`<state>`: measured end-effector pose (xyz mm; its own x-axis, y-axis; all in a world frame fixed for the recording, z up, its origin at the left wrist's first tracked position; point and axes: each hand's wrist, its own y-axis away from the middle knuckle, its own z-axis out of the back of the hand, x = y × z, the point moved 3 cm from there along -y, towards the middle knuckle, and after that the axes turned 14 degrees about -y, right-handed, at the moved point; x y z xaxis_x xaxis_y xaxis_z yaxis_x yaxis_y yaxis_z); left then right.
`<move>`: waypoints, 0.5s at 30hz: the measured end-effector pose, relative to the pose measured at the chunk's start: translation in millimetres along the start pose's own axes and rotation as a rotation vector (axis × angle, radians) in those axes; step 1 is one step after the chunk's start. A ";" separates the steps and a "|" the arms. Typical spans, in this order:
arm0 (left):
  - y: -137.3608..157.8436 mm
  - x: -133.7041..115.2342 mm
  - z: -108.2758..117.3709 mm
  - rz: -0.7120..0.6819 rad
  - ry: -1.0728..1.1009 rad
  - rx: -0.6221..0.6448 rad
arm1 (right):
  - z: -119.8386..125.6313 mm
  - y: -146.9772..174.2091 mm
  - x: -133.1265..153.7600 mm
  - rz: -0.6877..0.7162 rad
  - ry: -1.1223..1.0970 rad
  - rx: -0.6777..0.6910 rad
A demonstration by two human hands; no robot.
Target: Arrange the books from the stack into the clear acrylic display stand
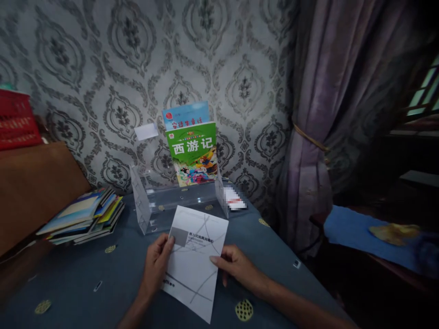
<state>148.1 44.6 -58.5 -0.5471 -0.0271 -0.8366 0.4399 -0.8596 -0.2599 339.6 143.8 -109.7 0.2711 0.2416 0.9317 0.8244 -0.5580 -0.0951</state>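
Observation:
Between both hands I hold a white booklet (195,274) with a grey square, dark printed characters and thin crossing lines on its cover. My left hand (159,256) grips its left edge, thumb on the front. On the right edge, my right hand (235,265) pinches it with the thumb on top and fingers behind. Just beyond the booklet stands a clear plastic book rack (140,201). In its right part a green picture book (194,160) leans upright, in front of a blue book (187,114) whose top shows above it.
A pile of books (82,217) lies at the left beside a brown box (41,192) with a red basket (17,119) above. Right of the rack lies a partly blurred white item (235,198). A tied purple curtain (308,128) hangs past the right edge of the cloth-covered table (103,283).

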 end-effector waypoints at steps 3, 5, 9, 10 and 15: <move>-6.8 -4.0 -0.7 -0.068 -0.019 0.031 | 5.0 -4.1 12.1 0.077 0.084 -0.005; -15.7 -10.4 1.0 -0.135 -0.054 0.038 | 9.6 -9.1 26.0 0.131 0.125 -0.020; -40.3 -34.7 7.8 -0.270 -0.174 -0.003 | 22.2 -25.8 65.7 0.279 0.242 -0.102; -47.1 -43.2 9.9 -0.300 -0.199 -0.017 | 25.2 -30.9 77.5 0.318 0.278 -0.120; -82.0 -97.5 25.5 -0.455 -0.266 -0.148 | 33.2 -57.1 149.0 0.547 0.470 -0.199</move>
<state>147.2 104.7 56.6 -0.8584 0.1857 -0.4781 0.2022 -0.7341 -0.6482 349.4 238.0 22.9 0.3391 -0.4513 0.8255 0.5151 -0.6452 -0.5643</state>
